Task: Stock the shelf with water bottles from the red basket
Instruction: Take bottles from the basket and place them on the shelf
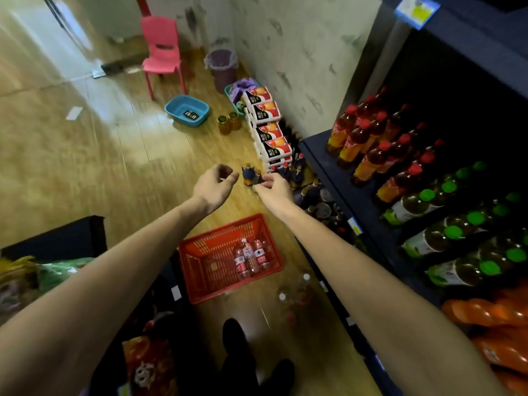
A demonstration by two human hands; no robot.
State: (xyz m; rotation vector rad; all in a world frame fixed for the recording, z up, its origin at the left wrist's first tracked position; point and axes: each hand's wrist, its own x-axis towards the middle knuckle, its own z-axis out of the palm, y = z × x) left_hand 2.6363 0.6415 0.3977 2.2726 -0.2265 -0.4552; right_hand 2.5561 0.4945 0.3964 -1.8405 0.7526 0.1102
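Fingers point(228, 174) loosely curled — nothing held

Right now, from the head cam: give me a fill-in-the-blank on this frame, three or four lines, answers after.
1. The water bottles lie in a basket coloured ____.
2. The number of water bottles in the basket is ____.
3. The left hand and right hand both hold ____.
4. The plastic chair by the wall is coloured ____.

Answers: red; three; nothing; pink
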